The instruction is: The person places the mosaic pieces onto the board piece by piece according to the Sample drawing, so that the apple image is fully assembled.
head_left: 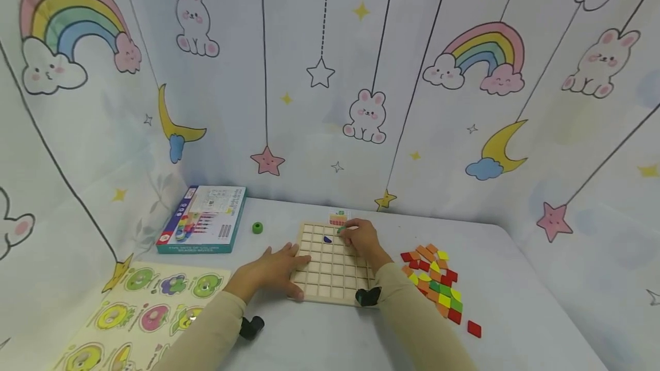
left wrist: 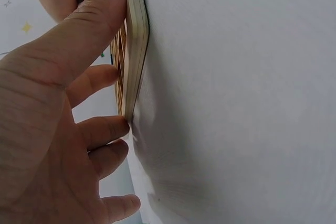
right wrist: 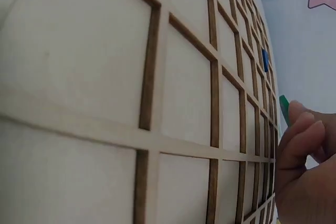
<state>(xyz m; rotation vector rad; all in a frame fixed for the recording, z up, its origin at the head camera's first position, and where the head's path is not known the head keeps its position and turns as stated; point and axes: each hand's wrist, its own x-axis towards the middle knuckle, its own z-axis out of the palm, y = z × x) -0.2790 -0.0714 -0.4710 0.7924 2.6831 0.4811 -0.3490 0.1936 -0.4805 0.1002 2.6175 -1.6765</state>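
Note:
A square wooden grid board (head_left: 330, 279) lies flat on the white table, divided into many cells by raised strips. My left hand (head_left: 278, 271) rests at its left side, fingers spread and the thumb along the front left corner; in the left wrist view the thumb (left wrist: 86, 30) presses on the board's edge. At the board's far edge my right hand (head_left: 362, 237) pinches a small green piece (right wrist: 284, 109) between thumb and fingertips. One dark blue piece (head_left: 327, 239) sits in a cell near the far side, left of the right hand.
Loose red, orange, yellow and green tiles (head_left: 435, 288) lie scattered right of the board. A small card (head_left: 340, 218) is behind it. To the left are a green bead (head_left: 257, 227), a blue-edged box (head_left: 203, 219) and a sheet of fruit pictures (head_left: 139, 314). A printed curtain (head_left: 309, 119) hangs behind.

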